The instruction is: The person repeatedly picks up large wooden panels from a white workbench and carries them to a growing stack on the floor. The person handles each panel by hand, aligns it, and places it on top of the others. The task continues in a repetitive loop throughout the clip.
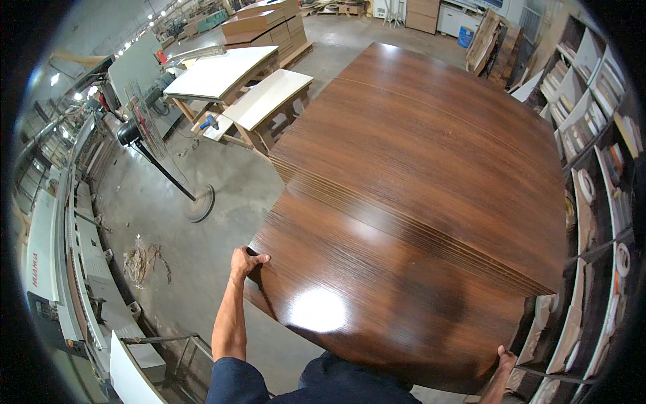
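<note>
Step in hand, as a judgement: lifting or sliding the top dark wood-veneer panel [377,296] off a stack of like panels [431,155]; the panel sits skewed on the stack, near end toward the person, glossy face up with a lamp glare on it. Left to right: a long white machine [50,269] runs along the far left; one pedestal fan [145,131] stands on the concrete floor [202,283], a small heap of scrap strips [145,259] lying near it. Left hand [245,261] is clamped over the panel's left edge, fingers curled on top, thumb side under, arm straight. Behind it, two white boards [232,77] lie on wooden trestle worktops. Stack count: many sheets, edges stepped in a fan, too fine to count; one sheet is in the grip. Right hand [506,358] is at the panel's right near corner, mostly hidden by the edge; it touches the panel but the closure of the fingers cannot be told. Far right: one tall shelf unit [592,161] holding edge-band rolls and small boards, just beside the stack. Next move likely needs both edges raised evenly, with the right corner kept off the shelving, since the sheet is wide and will flex.
</note>
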Motion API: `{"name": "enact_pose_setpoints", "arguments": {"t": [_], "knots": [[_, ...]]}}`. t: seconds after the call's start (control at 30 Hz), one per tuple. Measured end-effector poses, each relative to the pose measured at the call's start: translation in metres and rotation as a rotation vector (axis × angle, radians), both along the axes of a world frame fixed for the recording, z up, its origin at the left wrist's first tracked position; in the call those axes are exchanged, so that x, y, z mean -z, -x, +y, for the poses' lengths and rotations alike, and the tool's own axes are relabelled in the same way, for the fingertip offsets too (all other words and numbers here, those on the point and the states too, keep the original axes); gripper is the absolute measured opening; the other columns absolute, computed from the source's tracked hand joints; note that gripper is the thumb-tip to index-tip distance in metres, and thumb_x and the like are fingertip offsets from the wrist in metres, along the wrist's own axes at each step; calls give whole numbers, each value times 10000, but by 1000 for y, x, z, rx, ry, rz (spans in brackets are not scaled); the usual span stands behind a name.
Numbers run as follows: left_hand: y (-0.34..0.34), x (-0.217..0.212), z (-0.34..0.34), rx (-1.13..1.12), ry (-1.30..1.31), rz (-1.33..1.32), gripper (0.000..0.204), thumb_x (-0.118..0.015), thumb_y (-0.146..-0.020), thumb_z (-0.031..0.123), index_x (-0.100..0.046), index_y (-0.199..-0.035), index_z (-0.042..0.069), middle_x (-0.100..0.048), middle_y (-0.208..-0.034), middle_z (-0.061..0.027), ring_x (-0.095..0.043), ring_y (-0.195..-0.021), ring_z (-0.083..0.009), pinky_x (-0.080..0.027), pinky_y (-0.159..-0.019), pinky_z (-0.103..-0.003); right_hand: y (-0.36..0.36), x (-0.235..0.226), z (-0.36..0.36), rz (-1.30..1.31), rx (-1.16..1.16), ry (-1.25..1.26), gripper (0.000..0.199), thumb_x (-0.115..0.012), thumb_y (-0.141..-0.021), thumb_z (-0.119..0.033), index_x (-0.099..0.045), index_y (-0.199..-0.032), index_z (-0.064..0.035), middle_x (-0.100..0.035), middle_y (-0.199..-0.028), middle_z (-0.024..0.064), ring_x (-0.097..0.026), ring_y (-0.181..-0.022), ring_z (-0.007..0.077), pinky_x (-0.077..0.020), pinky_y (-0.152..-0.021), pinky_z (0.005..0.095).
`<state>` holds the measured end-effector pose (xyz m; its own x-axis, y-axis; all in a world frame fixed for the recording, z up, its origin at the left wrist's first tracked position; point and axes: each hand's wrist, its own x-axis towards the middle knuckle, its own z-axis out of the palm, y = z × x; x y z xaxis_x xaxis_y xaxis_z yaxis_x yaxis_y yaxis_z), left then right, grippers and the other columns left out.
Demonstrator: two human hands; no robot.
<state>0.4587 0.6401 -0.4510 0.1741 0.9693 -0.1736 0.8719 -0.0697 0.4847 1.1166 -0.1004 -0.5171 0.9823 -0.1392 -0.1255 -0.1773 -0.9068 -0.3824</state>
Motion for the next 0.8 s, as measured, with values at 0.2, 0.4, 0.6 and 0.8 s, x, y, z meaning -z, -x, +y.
{"name": "enact_pose_setpoints", "arguments": {"t": [0.2, 0.4, 0.6, 0.8], "knots": [[5, 1, 2, 59, 53, -63, 307, -777, -603, 230, -607, -740, 13, -593, -707, -133, -588, -668, -268, -449, -619, -368, 6, -6, 0, -1, -108, -240, 417, -811, -715, -289, -635, -816, 76, -671, -847, 165, -615, -794, 283, -461, -690, 435], [-8, -18, 1, 1, 159, -68, 277, -779, -632, 213, -602, -727, 24, -574, -676, -85, -562, -617, -222, -450, -581, -358, -8, -13, 6, 314, 109, -259, 423, -715, -822, -197, -556, -1119, 58, -630, -1106, 173, -597, -917, 269, -456, -813, 381], [-24, -13, -26, -72, -83, -4, 838, -720, -710, 508, -455, -1239, -86, -539, -1185, -260, -478, -1164, -370, -367, -975, -456, 5, -10, 23, 136, 175, -258, 338, -760, -769, -208, -527, -890, 5, -576, -943, 103, -499, -874, 229, -333, -852, 428], [-80, 22, -115, -58, -439, 284, 724, -458, -901, 480, -329, -1380, -49, -250, -1450, -287, -180, -1367, -435, -89, -1113, -553, 42, -37, 50, 133, 97, -172, 481, -715, -816, -269, -565, -1159, 34, -594, -1155, 199, -553, -1057, 319, -440, -901, 415]]}}
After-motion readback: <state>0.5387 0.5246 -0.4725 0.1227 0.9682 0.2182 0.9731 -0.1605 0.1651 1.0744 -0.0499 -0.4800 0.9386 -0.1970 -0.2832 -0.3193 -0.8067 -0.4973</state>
